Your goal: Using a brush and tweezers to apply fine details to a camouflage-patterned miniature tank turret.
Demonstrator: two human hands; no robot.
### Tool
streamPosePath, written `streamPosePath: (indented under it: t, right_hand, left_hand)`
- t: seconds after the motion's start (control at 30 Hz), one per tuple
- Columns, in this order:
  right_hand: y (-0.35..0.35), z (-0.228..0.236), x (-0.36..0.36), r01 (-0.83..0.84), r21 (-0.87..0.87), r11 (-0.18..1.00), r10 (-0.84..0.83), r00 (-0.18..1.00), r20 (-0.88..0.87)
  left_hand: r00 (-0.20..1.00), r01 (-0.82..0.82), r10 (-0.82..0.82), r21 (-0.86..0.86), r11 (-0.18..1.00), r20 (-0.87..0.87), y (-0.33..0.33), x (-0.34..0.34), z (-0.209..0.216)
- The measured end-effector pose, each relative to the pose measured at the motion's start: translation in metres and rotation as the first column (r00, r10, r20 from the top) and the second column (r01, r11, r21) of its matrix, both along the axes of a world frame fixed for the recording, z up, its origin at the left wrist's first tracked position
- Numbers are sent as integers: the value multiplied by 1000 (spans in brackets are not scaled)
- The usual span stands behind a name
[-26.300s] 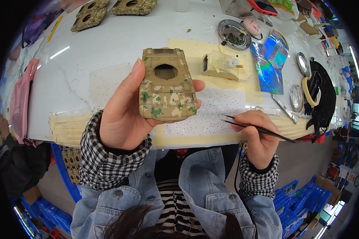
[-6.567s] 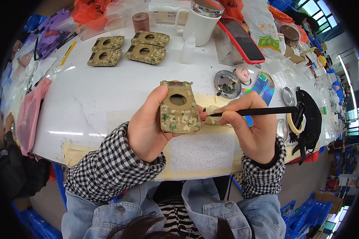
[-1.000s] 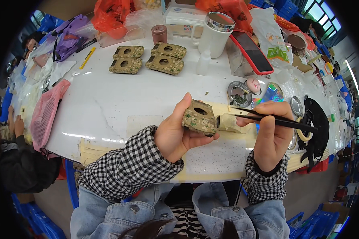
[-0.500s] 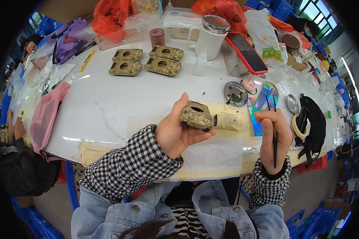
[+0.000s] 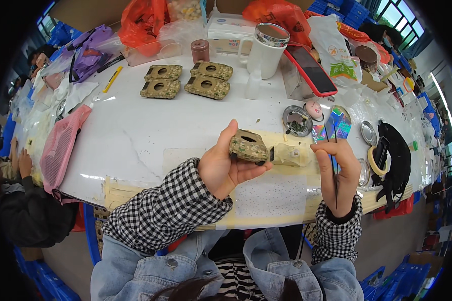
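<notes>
Left hand (image 5: 221,168) raised above the white table (image 5: 150,130), fingers grasping a small camouflage-painted block (image 5: 248,147) with a round hole in its top. Right hand (image 5: 339,173) just to the right, fingers pinching a thin dark brush (image 5: 335,165), held roughly upright. A pale unpainted block (image 5: 291,154) lies between the hands. Four camouflage pieces (image 5: 188,80) sit near the far edge.
</notes>
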State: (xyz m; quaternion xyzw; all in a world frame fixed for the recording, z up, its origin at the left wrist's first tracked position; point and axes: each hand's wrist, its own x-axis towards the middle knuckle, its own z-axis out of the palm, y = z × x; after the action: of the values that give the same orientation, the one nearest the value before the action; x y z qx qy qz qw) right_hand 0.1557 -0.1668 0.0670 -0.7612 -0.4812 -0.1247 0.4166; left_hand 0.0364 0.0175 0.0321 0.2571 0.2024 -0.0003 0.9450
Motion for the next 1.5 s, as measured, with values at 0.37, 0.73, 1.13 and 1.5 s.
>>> streamPosePath:
  t: [0.37,0.73,1.13,1.5]
  right_hand:
    - [9,-2,6,2,33,999,-2,1000,17]
    - [3,-8,6,-2,-59,998,3,1000,15]
    - [4,-20,10,61,-133,989,-23,962,273]
    - [10,-23,11,39,-129,991,-1,960,280]
  left_hand:
    - [1000,9,-8,-17,1000,20,1,1,-4]
    - [999,17,-16,-22,1000,46,2,1,-5]
    - [1000,3,-5,48,999,29,1,1,1]
    - [999,-2,-1,69,998,46,-1,-1,2]
